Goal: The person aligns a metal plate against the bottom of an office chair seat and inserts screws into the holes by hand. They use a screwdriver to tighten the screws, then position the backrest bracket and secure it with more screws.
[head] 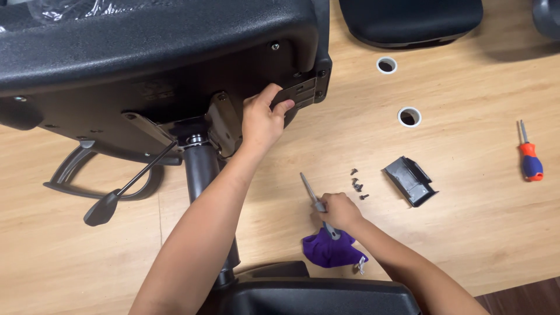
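From the head camera, an office chair (pixel 146 52) lies tipped over on a wooden table, its underside turned up: a broad seat pan of black pebbled plastic, with a steel mounting plate screwed to it and a dark gas cylinder (pixel 198 169) running down toward the bottom edge of the picture. A black lever (pixel 125 186) with a paddle tip juts out to the left, just above a curved grey armrest loop (pixel 70 172).

The left hand (pixel 262 119) reaches up to the seat's right corner, fingers curled around a dark ribbed bracket (pixel 297 93) that is bolted there; the grip is closed on the bracket's edge. The right hand (pixel 338 211) rests lower on the table, fist wrapped around the grey handle of a tool (pixel 312 192) whose slim metal shaft points up and left (a screwdriver or the like; its tip is too small to tell). Just beneath that hand lies a crumpled purple cloth pouch (pixel 329 249).

Near the tool's shaft sits a small cluster of dark screws (pixel 357 184), and just beside them a black moulded plastic part (pixel 411 181). Well to the right lies an orange-and-blue screwdriver (pixel 529 160).

The table (pixel 466 233) is pale wood-grain laminate, smooth, with two white-rimmed cable holes (pixel 409 116). Another black seat cushion (pixel 411 20) rests at the top edge.
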